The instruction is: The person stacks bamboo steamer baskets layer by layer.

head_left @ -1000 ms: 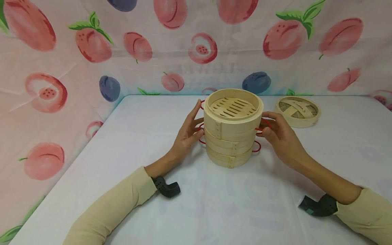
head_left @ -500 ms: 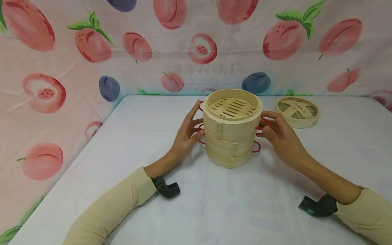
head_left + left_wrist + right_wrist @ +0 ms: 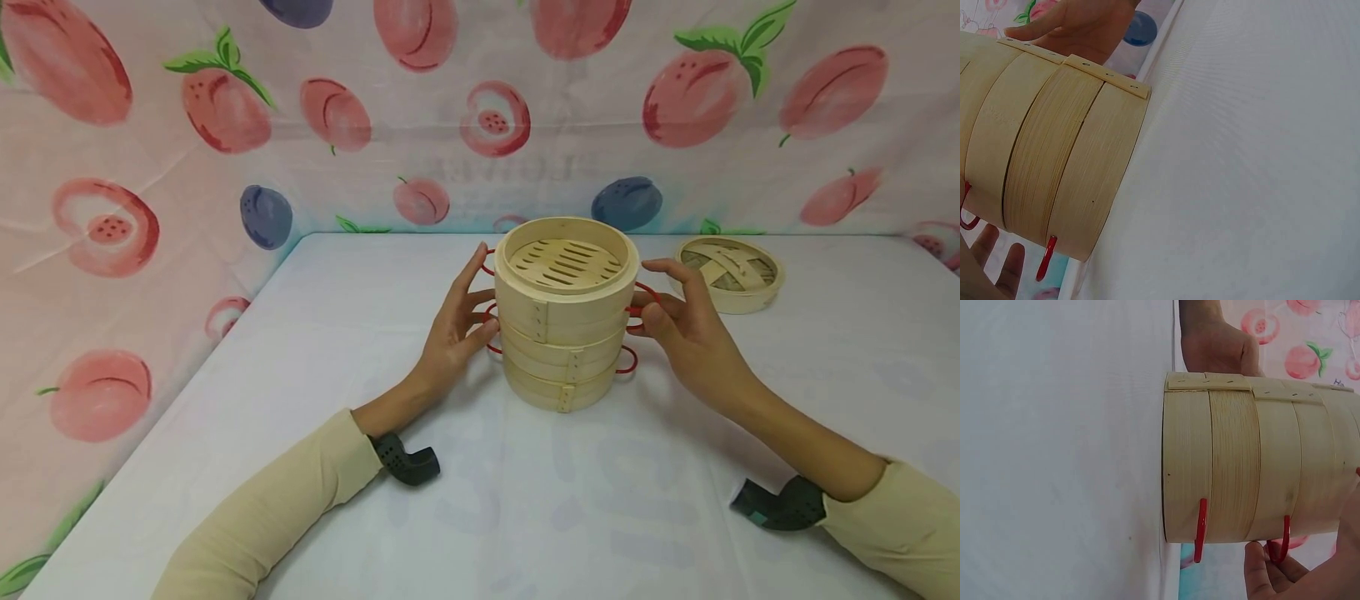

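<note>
Standing upright: steamer stack (image 3: pixel 562 354) between left hand (image 3: pixel 448 337), fingers spread along side, and right hand (image 3: pixel 693 342), part-curled, hold unclear.

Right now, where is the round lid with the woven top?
In the head view, the round lid lies toward the back of the white table, right of the bamboo steamer stack and beyond the right hand.
</note>
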The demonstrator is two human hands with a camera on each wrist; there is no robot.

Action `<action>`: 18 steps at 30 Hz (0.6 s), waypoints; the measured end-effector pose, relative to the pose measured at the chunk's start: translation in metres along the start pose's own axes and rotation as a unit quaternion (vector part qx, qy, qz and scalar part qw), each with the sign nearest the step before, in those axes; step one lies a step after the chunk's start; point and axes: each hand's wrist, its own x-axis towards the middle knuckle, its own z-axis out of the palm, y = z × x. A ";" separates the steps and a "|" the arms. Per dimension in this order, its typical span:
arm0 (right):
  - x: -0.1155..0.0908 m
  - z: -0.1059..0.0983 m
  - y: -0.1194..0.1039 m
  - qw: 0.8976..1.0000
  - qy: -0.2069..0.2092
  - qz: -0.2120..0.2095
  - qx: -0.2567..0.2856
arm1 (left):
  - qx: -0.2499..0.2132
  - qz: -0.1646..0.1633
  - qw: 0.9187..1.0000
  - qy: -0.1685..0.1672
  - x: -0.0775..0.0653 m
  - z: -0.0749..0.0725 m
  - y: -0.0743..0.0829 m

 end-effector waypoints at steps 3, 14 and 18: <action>0.000 0.000 0.001 1.000 0.001 -0.011 0.001 | 0.001 0.001 1.000 0.000 0.001 0.002 0.009; 0.001 0.001 0.000 1.000 0.004 -0.009 -0.009 | 0.027 -0.003 1.000 0.009 -0.002 -0.003 -0.018; 0.001 0.001 -0.001 1.000 -0.003 -0.001 -0.028 | 0.032 0.001 0.999 0.011 -0.002 -0.003 -0.020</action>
